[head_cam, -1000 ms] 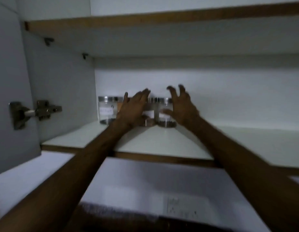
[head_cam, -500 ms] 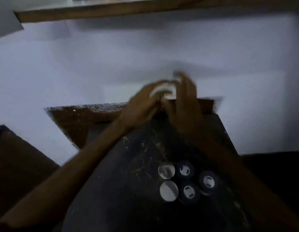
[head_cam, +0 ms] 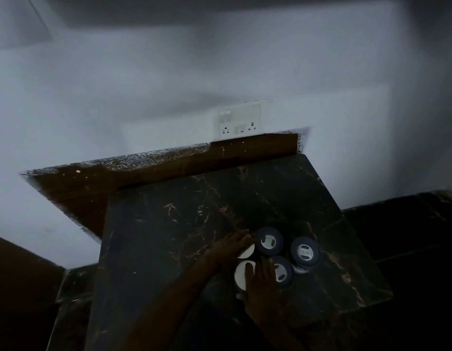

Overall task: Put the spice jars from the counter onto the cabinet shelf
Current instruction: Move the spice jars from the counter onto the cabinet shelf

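Five spice jars stand close together on the dark marble counter (head_cam: 184, 224), seen from above. Two have white lids (head_cam: 247, 252) (head_cam: 240, 274) and three have dark lids (head_cam: 269, 241) (head_cam: 306, 252) (head_cam: 282, 274). My left hand (head_cam: 231, 245) is wrapped over the farther white-lidded jar and hides most of its lid. My right hand (head_cam: 260, 282) lies over the nearer white-lidded jar, fingers across its right side. The cabinet shelf is out of view.
A white socket and switch plate (head_cam: 240, 120) is set in the pale wall behind the counter. A brown strip (head_cam: 169, 163) runs along the counter's back edge. Lower dark surfaces lie left and right of the counter. The light is dim.
A second ago my hands were open at the jars on the cabinet shelf. My view has dropped to the counter, and both hands have come down onto the two white-lidded jars.
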Tool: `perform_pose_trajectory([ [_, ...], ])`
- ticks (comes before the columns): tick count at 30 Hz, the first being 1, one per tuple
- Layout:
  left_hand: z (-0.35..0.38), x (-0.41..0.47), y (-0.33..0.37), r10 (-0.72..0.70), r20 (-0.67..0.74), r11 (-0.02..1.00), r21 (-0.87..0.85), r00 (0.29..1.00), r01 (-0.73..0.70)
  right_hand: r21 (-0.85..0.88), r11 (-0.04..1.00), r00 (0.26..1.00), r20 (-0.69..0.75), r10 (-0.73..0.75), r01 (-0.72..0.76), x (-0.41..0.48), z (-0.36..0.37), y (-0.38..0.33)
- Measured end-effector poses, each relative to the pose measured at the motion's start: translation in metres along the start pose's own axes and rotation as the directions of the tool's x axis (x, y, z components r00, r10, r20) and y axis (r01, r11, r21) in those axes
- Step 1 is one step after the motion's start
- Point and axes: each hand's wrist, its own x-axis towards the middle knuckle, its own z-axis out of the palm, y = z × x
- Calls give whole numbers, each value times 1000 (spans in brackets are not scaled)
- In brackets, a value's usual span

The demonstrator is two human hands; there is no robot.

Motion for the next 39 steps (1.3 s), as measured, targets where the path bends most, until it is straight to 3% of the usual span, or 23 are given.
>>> perform_pose_trajectory([
  [2, -2, 0, 2, -12, -32, 999, -42, 999, 10, -23, 1000, 996, -84, -22, 20, 1, -1, -4],
  [5, -13, -10, 1, 2, -36, 999, -44, 999, -3, -34, 998, 997, -50, -52, 50, 6, 2, -2],
  [10, -86, -52, 3, -1, -244, 981, -186, 970, -46, 259, 961, 994, -80, -74, 92, -3, -53, 2],
  [12, -138, -74, 13, -9, -379, 956, -274, 925, -103, 462, 880, 992, -109, -63, 107, -13, -100, 3],
  [14, -195, -98, 27, 16, -494, 907, -358, 870, -220, 569, 795, 965, -249, -80, 212, -28, -151, 5],
  [18, -300, -146, 62, 86, -677, 821, -367, 731, -437, 605, 672, 848, -526, -65, 427, -48, -270, 3],
  [22, -397, -176, 90, 176, -788, 819, -215, 590, -532, 479, 571, 677, -709, -195, 667, -59, -395, 0],
  [27, -499, -187, 112, 252, -808, 832, -100, 532, -546, 305, 507, 473, -847, -244, 807, -47, -521, -7],
  [30, -554, -179, 119, 290, -779, 858, -46, 556, -511, 238, 518, 395, -892, -218, 822, -19, -582, -5],
  [34, -614, -151, 115, 301, -722, 904, 8, 623, -427, 253, 548, 390, -908, -149, 798, 39, -637, 9],
  [39, -654, -86, 99, 207, -615, 971, 35, 761, -237, 260, 660, 427, -899, -102, 705, 129, -661, 38],
])
